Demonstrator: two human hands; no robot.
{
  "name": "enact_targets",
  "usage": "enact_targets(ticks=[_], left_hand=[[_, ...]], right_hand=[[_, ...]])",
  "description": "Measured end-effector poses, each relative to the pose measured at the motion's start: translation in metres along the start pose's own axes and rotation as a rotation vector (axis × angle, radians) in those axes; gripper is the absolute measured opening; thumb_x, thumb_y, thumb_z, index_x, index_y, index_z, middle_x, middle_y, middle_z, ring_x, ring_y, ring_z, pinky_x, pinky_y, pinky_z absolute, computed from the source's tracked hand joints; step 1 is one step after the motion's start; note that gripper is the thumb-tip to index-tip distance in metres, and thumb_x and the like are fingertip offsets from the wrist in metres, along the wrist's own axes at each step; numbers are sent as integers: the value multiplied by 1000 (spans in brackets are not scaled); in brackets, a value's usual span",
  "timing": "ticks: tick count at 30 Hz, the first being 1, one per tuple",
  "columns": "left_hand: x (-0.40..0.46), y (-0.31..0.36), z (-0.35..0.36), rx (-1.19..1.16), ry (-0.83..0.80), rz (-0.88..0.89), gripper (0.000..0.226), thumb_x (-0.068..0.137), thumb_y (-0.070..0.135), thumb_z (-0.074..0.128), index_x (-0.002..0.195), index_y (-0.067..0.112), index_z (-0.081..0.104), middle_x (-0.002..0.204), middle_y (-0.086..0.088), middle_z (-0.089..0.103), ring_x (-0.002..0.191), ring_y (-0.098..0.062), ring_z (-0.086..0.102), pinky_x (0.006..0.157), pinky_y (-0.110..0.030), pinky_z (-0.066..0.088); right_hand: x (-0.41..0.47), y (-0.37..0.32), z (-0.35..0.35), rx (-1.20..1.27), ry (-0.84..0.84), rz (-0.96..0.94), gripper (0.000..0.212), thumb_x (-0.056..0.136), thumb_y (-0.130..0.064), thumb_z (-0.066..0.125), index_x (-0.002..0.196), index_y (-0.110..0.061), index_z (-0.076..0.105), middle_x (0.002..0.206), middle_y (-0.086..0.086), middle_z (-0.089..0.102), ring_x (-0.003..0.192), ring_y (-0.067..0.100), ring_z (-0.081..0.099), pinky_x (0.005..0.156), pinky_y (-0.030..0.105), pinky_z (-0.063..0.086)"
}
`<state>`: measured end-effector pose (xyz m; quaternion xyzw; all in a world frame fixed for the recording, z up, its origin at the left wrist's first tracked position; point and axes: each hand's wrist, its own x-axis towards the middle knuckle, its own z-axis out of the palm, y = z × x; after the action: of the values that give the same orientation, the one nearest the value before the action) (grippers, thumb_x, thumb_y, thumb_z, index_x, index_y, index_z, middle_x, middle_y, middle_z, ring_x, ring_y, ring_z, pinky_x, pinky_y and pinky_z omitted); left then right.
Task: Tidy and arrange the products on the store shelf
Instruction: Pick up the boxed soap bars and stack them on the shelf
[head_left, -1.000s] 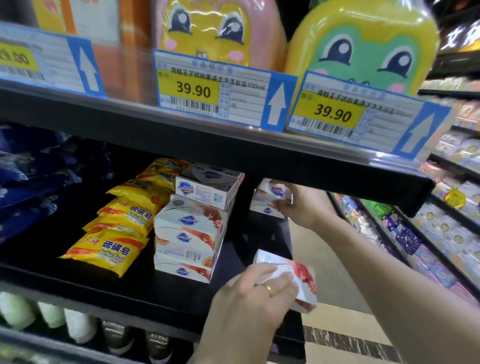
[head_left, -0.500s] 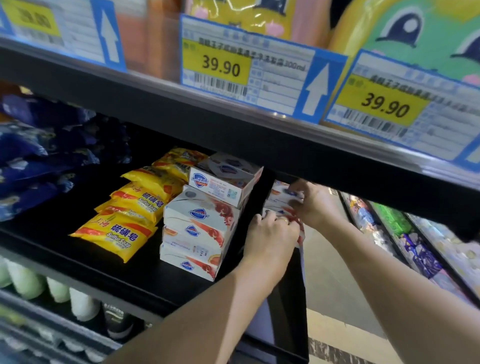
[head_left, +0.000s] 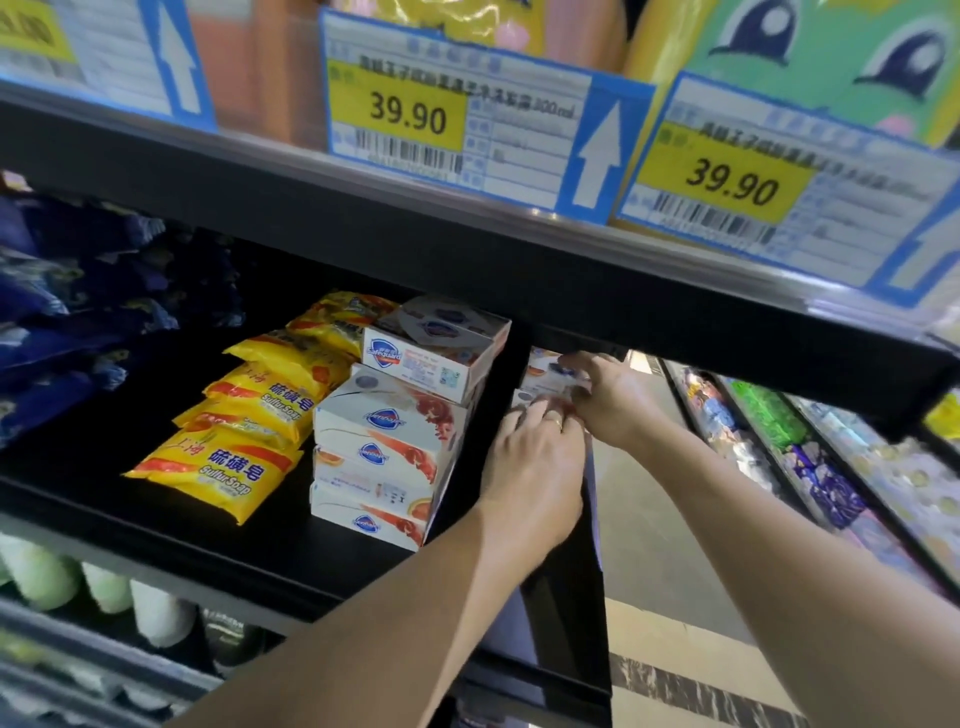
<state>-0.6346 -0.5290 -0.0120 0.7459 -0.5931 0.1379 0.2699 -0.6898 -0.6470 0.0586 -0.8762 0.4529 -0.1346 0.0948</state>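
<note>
A stack of white Safeguard soap boxes (head_left: 387, 452) stands mid-shelf on the black shelf (head_left: 270, 551), with one box (head_left: 436, 345) lying crooked on top. To its right, at the shelf's end, a second small pile of the same soap boxes (head_left: 540, 371) is mostly hidden behind my hands. My left hand (head_left: 535, 462) lies over the lower box of that pile, fingers curved on it. My right hand (head_left: 610, 395) holds the upper boxes from the right side. Yellow sulfur soap packs (head_left: 223, 467) lie in a row left of the stack.
Dark blue packets (head_left: 67, 312) fill the shelf's left end. The upper shelf edge carries 39.90 price tags (head_left: 452, 114) close above my hands. White bottles (head_left: 104, 587) stand on the shelf below. Another aisle of shelves (head_left: 810, 467) runs along the right.
My left hand carried a soap box from the shelf's front edge up to the pile at the right end and now rests on it there. The camera moved closer.
</note>
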Motion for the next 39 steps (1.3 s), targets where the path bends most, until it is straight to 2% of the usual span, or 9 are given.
enact_targets(ticks=[4,7,11,14,21,28,32,35,39], left_hand=[[-35,11,-42,-134,22,70,46,77,9,72,122,15,66,120,-8,65,114,-29,59,96,-43,55],[-64,-4,-83,-117,228,187,47,69,17,77,115,18,70,115,-3,70,107,-23,60,90,-39,54],[-103,-50,-127,-2,428,50,45,82,34,70,125,24,64,132,-3,61,121,-29,53,95,-45,43],[-110,-72,-136,115,245,-243,64,77,63,62,130,27,62,142,-12,55,130,-38,49,99,-54,45],[-100,-78,-126,88,136,-405,73,70,75,61,128,30,62,142,-14,57,120,-39,58,92,-51,50],[-110,-70,-131,-101,236,-371,68,65,57,71,128,30,62,147,-6,50,123,-30,49,89,-44,56],[-126,-51,-124,-194,371,-240,64,66,57,68,125,33,62,146,-2,49,124,-27,50,87,-37,52],[-131,-21,-105,-258,387,-156,61,67,55,72,124,32,65,149,-3,49,128,-28,51,92,-40,55],[-127,13,-76,-217,211,-160,63,69,64,62,123,31,60,143,-6,54,124,-26,47,90,-41,58]], right_hand=[[-5,-12,-1,333,152,27,24,101,-11,52,113,1,69,114,21,71,107,34,67,79,32,55],[-23,-37,-16,621,253,-89,12,98,-26,67,96,-15,71,100,9,73,82,5,68,54,4,43],[-51,-70,-22,490,92,-320,10,87,-64,66,96,-61,68,87,-37,67,84,-20,60,66,-1,42],[-62,-89,-16,273,55,-455,56,79,-77,61,127,-47,63,107,-33,66,94,-15,60,80,8,46],[-73,-112,-5,236,229,-401,53,87,-41,78,136,-29,64,131,-10,65,117,9,59,99,27,48],[-98,-95,-7,403,397,-433,43,84,-25,82,125,-31,71,102,-35,54,100,-25,45,87,-1,35],[-112,-62,-13,542,393,-344,41,88,-23,81,125,-36,67,124,-12,57,113,3,54,87,16,49],[-120,-36,-12,621,339,-326,44,91,-17,79,123,-41,62,132,-9,45,116,-9,49,82,6,48],[-113,-2,-10,532,265,-248,40,94,-19,74,125,-41,60,128,-21,43,117,-8,43,98,25,49]])
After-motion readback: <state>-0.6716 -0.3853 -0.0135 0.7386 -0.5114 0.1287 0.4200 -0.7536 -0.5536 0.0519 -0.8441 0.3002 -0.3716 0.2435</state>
